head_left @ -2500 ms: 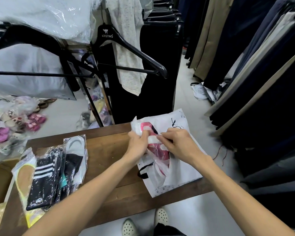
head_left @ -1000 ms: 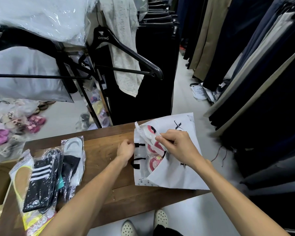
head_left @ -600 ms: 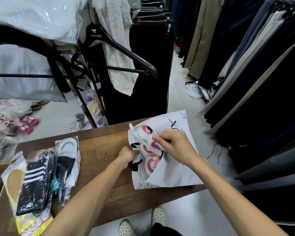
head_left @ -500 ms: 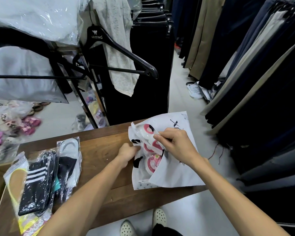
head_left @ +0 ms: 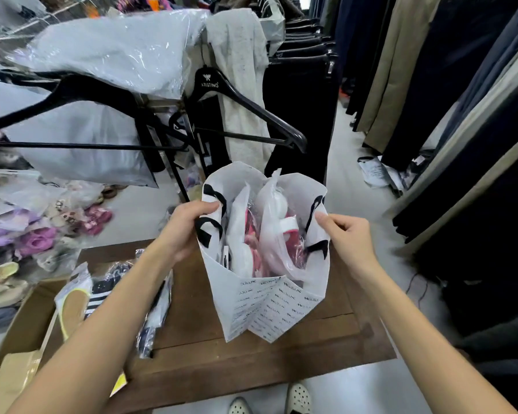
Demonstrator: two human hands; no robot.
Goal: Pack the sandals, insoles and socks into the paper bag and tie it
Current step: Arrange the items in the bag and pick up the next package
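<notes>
Since half a second ago we have stood the paper bag (head_left: pixel 269 300) upright on the wooden table (head_left: pixel 251 354); it lay flat then, and now its mouth gapes at centre frame.

At lower left, several clear plastic packets lie on the table: one tan insole (head_left: pixel 72 309) edged in yellow, and black socks (head_left: pixel 97 294) with white stripes. We cannot count the packets exactly.

Our left hand (head_left: pixel 189 225) is closed around the bag's left rim, beside two black ribbon handles (head_left: pixel 210 225). Inside, two pink-and-white sandals (head_left: pixel 254 243) stand in crinkled clear wrap. The white bag's creased near face carries small repeated print, too blurred to read.

Our right hand (head_left: pixel 347 240) pinches the right rim between thumb and fingertips.

Above, at upper centre, a black hanger (head_left: pixel 210 85) reads "ARISTINO".
</notes>
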